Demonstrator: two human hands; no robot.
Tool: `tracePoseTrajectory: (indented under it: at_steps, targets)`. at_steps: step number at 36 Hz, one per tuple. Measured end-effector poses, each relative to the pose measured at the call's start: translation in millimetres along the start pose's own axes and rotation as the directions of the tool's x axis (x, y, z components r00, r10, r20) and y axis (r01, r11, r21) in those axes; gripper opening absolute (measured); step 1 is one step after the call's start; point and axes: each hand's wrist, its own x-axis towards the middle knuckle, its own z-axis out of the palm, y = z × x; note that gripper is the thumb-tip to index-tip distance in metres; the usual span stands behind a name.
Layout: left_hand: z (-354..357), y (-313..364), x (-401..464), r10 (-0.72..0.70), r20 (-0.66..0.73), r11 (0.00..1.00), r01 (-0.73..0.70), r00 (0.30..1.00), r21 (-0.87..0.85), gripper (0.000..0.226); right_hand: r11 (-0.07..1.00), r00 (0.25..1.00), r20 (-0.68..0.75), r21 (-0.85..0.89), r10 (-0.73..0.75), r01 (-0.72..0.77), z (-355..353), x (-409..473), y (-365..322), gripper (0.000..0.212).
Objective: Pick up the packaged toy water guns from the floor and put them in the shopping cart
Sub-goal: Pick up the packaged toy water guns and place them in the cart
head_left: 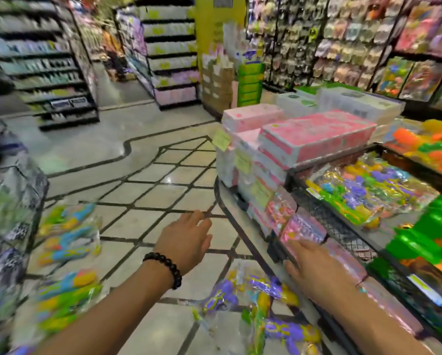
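Head view: nearest, purple-and-yellow bagged water guns (260,308) lie on the tiled floor (163,201) between both wrists. Left hand (186,244) and right hand (314,267) hover empty, fingers spread; reach down, grip the bag's middle. Farther left, blue-and-yellow packs (68,239) wait.

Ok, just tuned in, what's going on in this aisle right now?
A person is in a toy store aisle with both hands out and holding nothing. The left hand, with a bead bracelet on its wrist, is spread open over the tiled floor. The right hand reaches toward the display shelf. Packaged water guns lie on the floor: a blue-yellow pack at left, a purple-yellow pack near the right hand. The picture is blurred.
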Motion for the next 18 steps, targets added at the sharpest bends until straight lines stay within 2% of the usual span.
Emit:
tracePoseTrajectory:
  at_steps: [3, 10, 18]
  targets:
    - [3, -11, 15, -0.009, 0.01, 1.0, 0.009, 1.0, 0.008, 0.032, 0.999, 0.999, 0.003, 0.006, -0.049, 0.049, 3, 31, -7, 0.052]
    - [12, -10, 84, -0.003, 0.057, 0.998, -0.001, 0.998, 0.068, 0.031, 0.995, 0.996, -0.049, 0.063, -0.077, 0.08, -4, 89, 5, 0.034]
    - [32, 7, 153, 0.038, 0.051, 0.996, -0.042, 0.998, 0.081, 0.03, 0.991, 0.995, -0.049, 0.094, -0.089, 0.093, -5, 151, 34, 0.034]
